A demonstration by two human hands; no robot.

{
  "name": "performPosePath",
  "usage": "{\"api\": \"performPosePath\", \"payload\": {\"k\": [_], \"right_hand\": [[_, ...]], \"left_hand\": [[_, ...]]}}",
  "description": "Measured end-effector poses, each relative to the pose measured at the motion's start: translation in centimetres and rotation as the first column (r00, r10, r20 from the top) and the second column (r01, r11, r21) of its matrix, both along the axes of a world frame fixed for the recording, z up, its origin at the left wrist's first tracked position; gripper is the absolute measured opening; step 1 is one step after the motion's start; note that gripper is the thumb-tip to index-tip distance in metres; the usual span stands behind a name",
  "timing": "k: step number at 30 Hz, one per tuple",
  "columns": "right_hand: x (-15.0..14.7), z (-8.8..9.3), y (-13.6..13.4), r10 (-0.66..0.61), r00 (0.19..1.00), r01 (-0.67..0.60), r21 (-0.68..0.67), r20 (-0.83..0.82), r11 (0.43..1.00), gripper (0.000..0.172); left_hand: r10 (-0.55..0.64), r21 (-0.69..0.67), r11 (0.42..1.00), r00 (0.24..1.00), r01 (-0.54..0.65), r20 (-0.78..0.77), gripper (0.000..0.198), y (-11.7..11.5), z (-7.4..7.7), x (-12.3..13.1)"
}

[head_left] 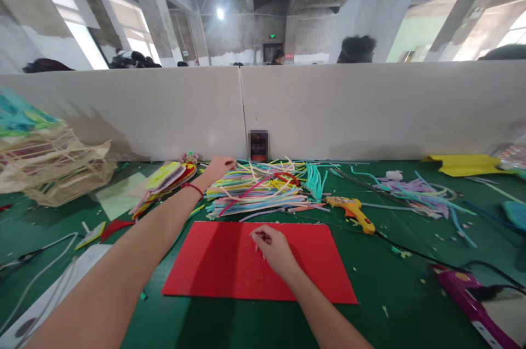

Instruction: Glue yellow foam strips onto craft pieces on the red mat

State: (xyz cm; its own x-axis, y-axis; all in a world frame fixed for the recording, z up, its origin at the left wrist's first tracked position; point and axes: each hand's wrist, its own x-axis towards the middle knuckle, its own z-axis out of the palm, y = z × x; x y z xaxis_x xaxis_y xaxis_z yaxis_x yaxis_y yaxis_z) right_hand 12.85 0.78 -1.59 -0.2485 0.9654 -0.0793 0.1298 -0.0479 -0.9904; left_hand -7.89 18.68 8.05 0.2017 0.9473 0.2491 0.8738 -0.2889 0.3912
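My left hand (222, 167) reaches out to the back left end of a pile of pipe cleaners (255, 198) in many pastel colours. Its fingers are curled inward at the pile's edge, and whatever they grip is hidden. A red cord circles that wrist. Over the middle of a flat red board (205, 261) is my right hand (271, 246), its fingers bent and drawn together. Anything between those fingertips is too small to make out. A bundle of teal pipe cleaners (315, 182) lies at the right end of the pile.
A yellow glue gun (353, 213) lies right of the pile, its cord running toward a purple tool (472, 299). Felt pieces (164, 176) and a stick-built model (61, 165) are at left. A white partition (370, 113) closes off the green table's back. Scraps are scattered about.
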Motion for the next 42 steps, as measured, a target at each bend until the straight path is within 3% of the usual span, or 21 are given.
{"api": "performPosePath", "payload": {"k": [4,9,16,18,21,22,24,26,28,30,32,34,35,38,42], "right_hand": [[-0.1,-0.2,0.1,0.001,1.000,-0.001,0.004,-0.005,1.000,0.017],[0.0,-0.3,0.1,0.013,1.000,-0.013,-0.017,-0.014,1.000,0.017],[0.0,0.0,0.2,0.010,0.998,-0.013,-0.040,-0.063,0.999,0.014],[-0.1,0.0,0.3,0.009,0.996,-0.013,-0.055,-0.085,0.998,0.016],[0.0,-0.1,0.5,0.010,0.991,-0.019,-0.068,-0.130,0.998,0.021],[0.0,-0.1,0.5,0.012,0.989,-0.023,-0.068,-0.147,0.997,0.022],[0.2,0.0,0.6,0.022,0.983,-0.035,-0.068,-0.180,0.997,0.025],[0.5,0.3,0.6,0.034,0.977,-0.050,-0.072,-0.213,0.996,0.029],[0.9,0.8,0.5,0.045,0.968,-0.066,-0.076,-0.247,0.995,0.037],[1.4,1.5,0.4,0.035,0.949,-0.062,-0.078,-0.313,0.995,0.050],[2.1,2.3,0.3,-0.017,0.898,-0.023,-0.085,-0.439,0.996,0.060],[2.8,2.8,0.3,-0.078,0.819,0.032,-0.091,-0.569,0.995,0.061],[3.2,3.0,0.4,-0.105,0.786,0.058,-0.097,-0.609,0.994,0.058],[4.0,3.0,0.8,-0.195,0.771,0.161,-0.111,-0.607,0.981,0.044],[4.3,2.0,1.2,-0.321,0.802,0.303,-0.120,-0.503,0.945,0.043]], "left_hand": [[0.158,0.102,0.979,0.972,-0.177,0.171,0.022,0.0,1.2,0.5],[0.310,0.234,0.876,0.865,-0.421,0.395,0.022,0.2,3.2,0.8],[0.289,0.416,0.705,0.768,-0.575,0.572,0.020,0.4,7.2,1.0],[0.234,0.493,0.652,0.771,-0.576,0.592,0.019,-0.3,8.4,1.8],[-0.076,0.709,0.470,0.776,-0.525,0.626,0.017,-2.2,10.1,4.1],[-0.107,0.726,0.441,0.772,-0.528,0.626,0.020,-3.1,10.6,5.2],[-0.205,0.755,0.411,0.755,-0.511,0.623,0.021,-5.1,11.3,7.4],[-0.333,0.753,0.435,0.689,-0.493,0.644,0.021,-7.1,11.2,9.4],[-0.381,0.713,0.546,0.628,-0.440,0.679,0.020,-9.2,10.0,10.8],[-0.355,0.641,0.695,0.620,-0.326,0.700,0.018,-11.3,7.6,11.4],[-0.232,0.503,0.838,0.694,-0.213,0.681,0.019,-13.2,4.4,11.1],[-0.124,0.323,0.943,0.809,-0.085,0.575,0.023,-15.0,1.0,10.2],[-0.092,0.218,0.976,0.858,-0.023,0.505,0.024,-15.8,-0.6,9.7],[-0.088,0.084,0.995,0.894,0.057,0.439,0.024,-17.4,-4.4,8.1],[-0.024,-0.021,0.999,0.930,0.034,0.366,0.018,-18.1,-7.5,6.8]]}}
